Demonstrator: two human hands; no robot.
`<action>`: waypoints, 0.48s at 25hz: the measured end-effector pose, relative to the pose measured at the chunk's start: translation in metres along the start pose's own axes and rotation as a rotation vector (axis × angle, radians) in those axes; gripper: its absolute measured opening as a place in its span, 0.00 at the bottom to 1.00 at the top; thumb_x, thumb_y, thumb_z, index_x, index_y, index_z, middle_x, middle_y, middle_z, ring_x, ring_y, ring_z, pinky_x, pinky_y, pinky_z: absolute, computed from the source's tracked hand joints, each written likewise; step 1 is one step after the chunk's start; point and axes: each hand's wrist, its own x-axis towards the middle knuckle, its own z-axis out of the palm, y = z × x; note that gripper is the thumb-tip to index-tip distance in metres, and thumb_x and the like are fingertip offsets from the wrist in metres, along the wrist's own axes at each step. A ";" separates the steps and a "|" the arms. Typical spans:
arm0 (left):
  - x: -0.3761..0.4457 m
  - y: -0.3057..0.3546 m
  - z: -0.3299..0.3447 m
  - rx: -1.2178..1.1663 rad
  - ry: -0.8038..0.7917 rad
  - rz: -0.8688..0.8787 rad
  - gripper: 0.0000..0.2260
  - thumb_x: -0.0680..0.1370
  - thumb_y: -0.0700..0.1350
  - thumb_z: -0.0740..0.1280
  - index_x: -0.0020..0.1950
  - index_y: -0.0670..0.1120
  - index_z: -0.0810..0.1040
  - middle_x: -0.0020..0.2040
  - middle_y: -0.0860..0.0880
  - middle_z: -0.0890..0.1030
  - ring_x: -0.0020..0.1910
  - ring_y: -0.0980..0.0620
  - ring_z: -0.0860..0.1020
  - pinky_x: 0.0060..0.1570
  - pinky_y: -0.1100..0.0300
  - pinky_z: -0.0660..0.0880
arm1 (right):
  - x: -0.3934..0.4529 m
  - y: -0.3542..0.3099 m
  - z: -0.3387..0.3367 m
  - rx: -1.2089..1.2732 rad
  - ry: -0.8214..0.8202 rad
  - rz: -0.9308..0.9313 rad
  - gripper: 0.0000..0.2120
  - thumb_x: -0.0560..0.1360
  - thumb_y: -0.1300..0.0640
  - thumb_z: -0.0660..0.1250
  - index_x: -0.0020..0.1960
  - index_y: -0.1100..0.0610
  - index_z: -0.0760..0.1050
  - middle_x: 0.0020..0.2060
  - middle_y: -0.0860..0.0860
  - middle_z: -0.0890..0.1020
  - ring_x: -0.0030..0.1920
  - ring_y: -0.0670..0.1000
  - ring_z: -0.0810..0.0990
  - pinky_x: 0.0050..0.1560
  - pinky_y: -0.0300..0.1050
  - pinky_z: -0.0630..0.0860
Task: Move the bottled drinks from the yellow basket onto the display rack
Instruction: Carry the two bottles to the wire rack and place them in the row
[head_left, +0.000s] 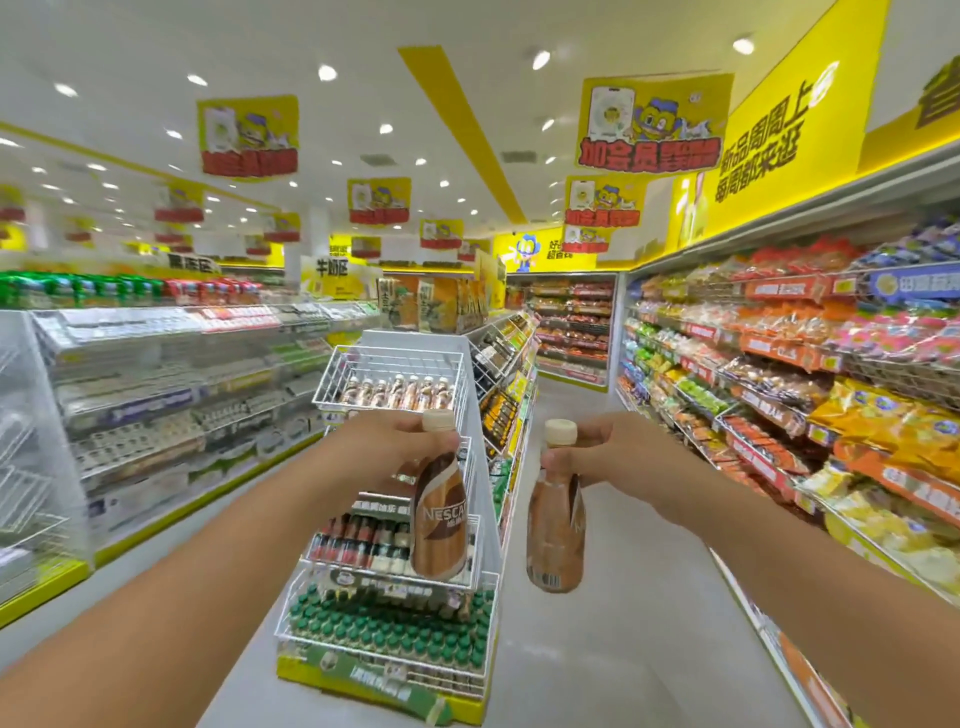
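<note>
Both hands are raised in front of us, each carrying a bottled coffee drink by its neck. Our left hand (402, 441) curls its fingers around the neck of the left bottle (439, 519), just under its cream cap; the brown label with white lettering faces us and the bottle hangs nearly upright, tilted slightly. Our right hand (610, 457) pinches the right bottle (555, 525) the same way, thumb and fingers wrapped below the cream cap, so the brown body hangs down with a barcode showing near its base. The two bottles are near each other but not touching. Behind the left bottle stands the white wire display rack (389, 467), a tiered unit at the end of the aisle shelving. Its top wire basket (392, 382) already holds a row of similar brown bottles with pale caps, standing upright. Lower tiers carry dark bottles and, at the bottom, a dense block of green-capped bottles (384, 631) above a yellow base. We cannot see the yellow basket from here. To our right a long wall shelf (779, 374) is packed with colourful snack bags; to our left runs another shelf unit (171, 374), blurred, and yellow banners (652, 122) hang from the ceiling.
</note>
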 end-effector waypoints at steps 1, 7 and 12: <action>0.009 -0.008 -0.021 0.006 0.006 0.004 0.13 0.75 0.55 0.76 0.55 0.51 0.86 0.49 0.51 0.88 0.52 0.48 0.86 0.53 0.51 0.83 | 0.020 -0.004 0.018 0.006 -0.001 -0.002 0.12 0.70 0.52 0.81 0.51 0.54 0.87 0.46 0.51 0.89 0.51 0.54 0.87 0.61 0.55 0.82; 0.067 -0.057 -0.147 0.056 0.027 -0.002 0.11 0.75 0.57 0.75 0.54 0.53 0.86 0.49 0.53 0.88 0.51 0.50 0.86 0.55 0.50 0.83 | 0.133 -0.037 0.116 0.021 0.010 -0.026 0.14 0.69 0.49 0.81 0.53 0.52 0.87 0.44 0.48 0.89 0.50 0.50 0.87 0.55 0.46 0.83; 0.126 -0.093 -0.223 0.050 0.065 -0.011 0.11 0.75 0.56 0.75 0.53 0.52 0.86 0.48 0.52 0.88 0.50 0.49 0.86 0.50 0.52 0.84 | 0.226 -0.052 0.175 0.025 -0.005 -0.014 0.12 0.71 0.50 0.80 0.52 0.52 0.87 0.44 0.47 0.89 0.50 0.49 0.87 0.54 0.44 0.84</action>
